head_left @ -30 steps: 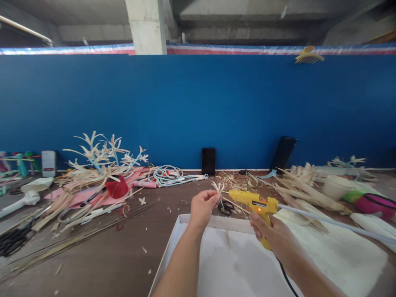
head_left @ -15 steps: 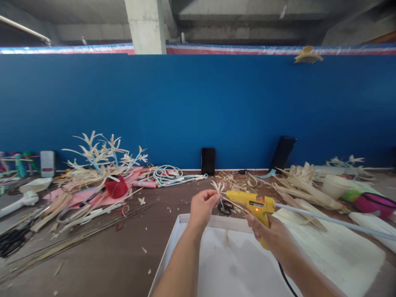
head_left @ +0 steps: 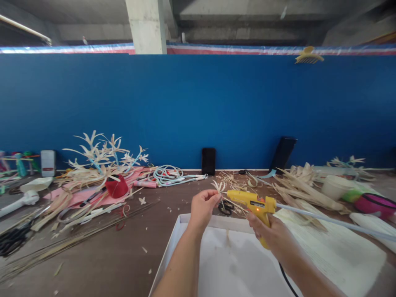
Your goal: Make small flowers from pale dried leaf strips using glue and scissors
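My left hand point(head_left: 202, 206) pinches a small pale husk flower point(head_left: 219, 186), its thin petals pointing up above the fingertips. Wrapped around the handle of a yellow hot glue gun point(head_left: 252, 202) is my right hand point(head_left: 272, 231). The gun's nozzle points left and sits at the flower, close to my left fingertips; whether it touches cannot be made out. A small orange light glows on the gun's side. From its back a long clear glue stick point(head_left: 324, 220) runs off to the right, and a black cord point(head_left: 287, 280) hangs from the handle.
Beneath my hands lies a white shallow box point(head_left: 235, 264). Black scissors point(head_left: 225, 207) lie behind it. Finished husk flowers point(head_left: 95, 154) and a red ribbon roll point(head_left: 116, 186) are at left. A black phone point(head_left: 208, 161) leans on the blue partition point(head_left: 185, 103). Dried husks point(head_left: 309, 187) lie right.
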A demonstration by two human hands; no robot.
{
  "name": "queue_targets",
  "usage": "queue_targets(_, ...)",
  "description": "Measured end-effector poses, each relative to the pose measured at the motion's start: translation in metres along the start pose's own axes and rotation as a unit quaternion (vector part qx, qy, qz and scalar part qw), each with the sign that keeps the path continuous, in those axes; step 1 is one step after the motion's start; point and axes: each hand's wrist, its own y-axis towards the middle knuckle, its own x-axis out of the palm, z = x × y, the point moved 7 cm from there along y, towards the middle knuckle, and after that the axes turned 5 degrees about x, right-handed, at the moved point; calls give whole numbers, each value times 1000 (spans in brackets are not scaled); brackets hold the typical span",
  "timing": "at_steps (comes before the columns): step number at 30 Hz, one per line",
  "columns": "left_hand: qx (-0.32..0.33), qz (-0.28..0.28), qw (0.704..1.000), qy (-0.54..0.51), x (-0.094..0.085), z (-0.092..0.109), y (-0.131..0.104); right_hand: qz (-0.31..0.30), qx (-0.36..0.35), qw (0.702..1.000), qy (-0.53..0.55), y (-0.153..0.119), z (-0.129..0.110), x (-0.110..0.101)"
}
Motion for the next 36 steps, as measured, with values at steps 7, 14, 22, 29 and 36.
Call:
queue_targets(7, 0, 3, 1000, -7, 0, -1, 0, -8, 9, 1000, -3, -3, -3, -1)
queue_targets(14, 0, 1, 1000, -9, -1, -1, 0, -10, 12, 1000, -16, -2, -4, 0)
queue_targets(22, 1, 4, 1000, -9, 1, 0, 1, 1, 12, 1000, -21, -5, -7, -2)
queue_targets(29, -2, 9, 1000, -5, -2, 0, 1, 2, 5, 1000, -15, -3, -4, -3)
queue_targets(36, -10, 13, 1000, -5, -4, -3, 2, 3, 9, 1000, -10, -3, -2, -4)
